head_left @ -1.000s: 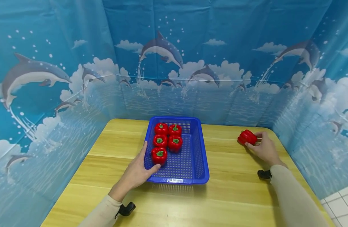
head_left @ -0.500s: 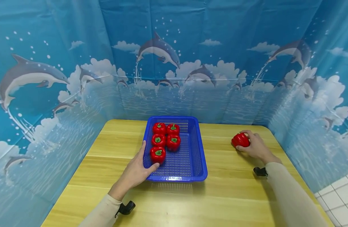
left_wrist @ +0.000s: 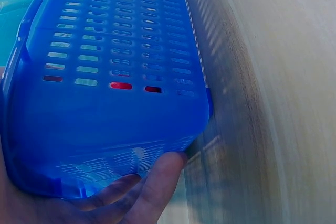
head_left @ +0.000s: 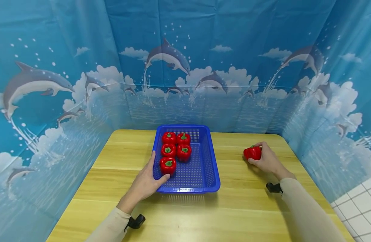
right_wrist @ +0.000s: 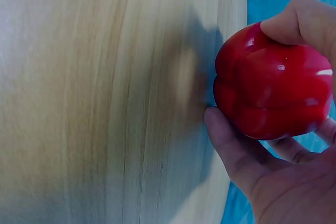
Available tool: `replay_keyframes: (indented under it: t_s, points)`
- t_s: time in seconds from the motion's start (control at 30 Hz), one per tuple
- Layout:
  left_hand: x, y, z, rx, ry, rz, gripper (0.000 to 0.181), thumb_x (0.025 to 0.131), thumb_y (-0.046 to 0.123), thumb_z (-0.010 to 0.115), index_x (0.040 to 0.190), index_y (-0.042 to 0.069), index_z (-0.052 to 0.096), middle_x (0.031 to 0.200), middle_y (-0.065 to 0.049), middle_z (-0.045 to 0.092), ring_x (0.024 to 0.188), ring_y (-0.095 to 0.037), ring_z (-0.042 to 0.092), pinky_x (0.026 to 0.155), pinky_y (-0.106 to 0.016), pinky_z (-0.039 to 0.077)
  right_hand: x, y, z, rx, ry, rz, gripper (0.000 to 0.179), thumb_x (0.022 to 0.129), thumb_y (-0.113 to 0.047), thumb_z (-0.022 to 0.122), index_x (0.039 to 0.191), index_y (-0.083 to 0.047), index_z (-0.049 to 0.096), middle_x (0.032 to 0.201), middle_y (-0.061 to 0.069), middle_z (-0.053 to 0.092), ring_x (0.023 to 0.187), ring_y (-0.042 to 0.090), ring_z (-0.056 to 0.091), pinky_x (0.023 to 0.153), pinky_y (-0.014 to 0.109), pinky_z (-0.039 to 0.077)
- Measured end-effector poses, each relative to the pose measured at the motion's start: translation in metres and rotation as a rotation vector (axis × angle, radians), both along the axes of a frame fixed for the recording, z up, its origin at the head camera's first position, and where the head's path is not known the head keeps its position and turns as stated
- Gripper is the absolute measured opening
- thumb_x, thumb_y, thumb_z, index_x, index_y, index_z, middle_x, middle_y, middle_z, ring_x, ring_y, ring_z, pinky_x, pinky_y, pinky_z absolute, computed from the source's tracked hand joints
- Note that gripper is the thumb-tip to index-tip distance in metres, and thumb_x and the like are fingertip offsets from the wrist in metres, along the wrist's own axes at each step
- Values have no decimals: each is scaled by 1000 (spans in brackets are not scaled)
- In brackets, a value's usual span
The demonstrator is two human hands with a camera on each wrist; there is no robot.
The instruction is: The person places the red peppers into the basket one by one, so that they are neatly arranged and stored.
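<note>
A red bell pepper (head_left: 252, 153) is gripped by my right hand (head_left: 268, 163) over the right part of the table. In the right wrist view, the thumb lies on one side of the pepper (right_wrist: 273, 87) and the fingers on the other; its shadow falls on the table beside it. My left hand (head_left: 144, 183) holds the near left corner of a blue plastic basket (head_left: 188, 191), thumb over the rim. The left wrist view has fingers (left_wrist: 160, 184) curled against the outer wall of the basket (left_wrist: 115, 121). Several upright red peppers (head_left: 168, 165), green stems up, fill the basket's left side.
The light wooden table (head_left: 240, 208) reaches to a blue dolphin-print curtain (head_left: 185, 107) at the back and sides. Bare mesh floor shows in the basket's right half and near end. White tiles (head_left: 361, 205) are visible beyond the table at lower right.
My right hand has brought its pepper a little leftward and turned it, so the stem points up rather than sideways. The left hand stays on the basket. The head view has shifted slightly.
</note>
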State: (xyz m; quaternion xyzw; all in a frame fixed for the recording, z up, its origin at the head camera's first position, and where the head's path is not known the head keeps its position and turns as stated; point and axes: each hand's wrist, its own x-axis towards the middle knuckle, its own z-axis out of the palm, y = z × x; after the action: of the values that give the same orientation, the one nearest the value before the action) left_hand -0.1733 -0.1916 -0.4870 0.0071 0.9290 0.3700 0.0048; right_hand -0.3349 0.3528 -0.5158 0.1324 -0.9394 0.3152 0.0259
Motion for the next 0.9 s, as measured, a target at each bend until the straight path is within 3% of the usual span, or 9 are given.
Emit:
replay_keyframes:
  t_s: [0.17,0.37,0.6,0.73,0.9]
  points:
    - [-1,1,-2,12,7,2,122,105,59,80,190,19,2,195,-21,24,175,-54,34,134,-78,39,10,-5,3,-23,-31,-7,83,103,-28,88,155,13,38,151,46,54,130,63,65,103,71,66]
    - [0,0,-5,6,-6,8,122,105,59,80,190,21,1,195,-20,24,176,-53,34,135,-76,39,22,-14,1,-7,-56,-12,84,106,-29,87,158,12,36,153,44,56,132,61,67,106,68,67]
    - [0,1,-2,11,10,7,122,105,60,79,190,20,2,194,-21,26,175,-54,36,134,-76,40,30,-23,8,-22,9,44,85,106,-25,87,175,-5,40,162,39,54,139,61,63,106,71,66]
    - [1,2,-2,16,-10,10,122,104,60,80,190,22,1,194,-20,26,174,-55,36,133,-77,41,37,-32,14,-22,38,68,74,105,-26,88,168,-9,52,158,36,59,133,55,66,100,64,69]
    - [1,1,-2,10,-16,12,123,104,60,80,190,23,0,194,-20,26,174,-55,37,132,-77,42,44,-47,18,-38,39,71,69,104,-26,89,161,-7,55,154,31,66,126,48,72,98,58,70]
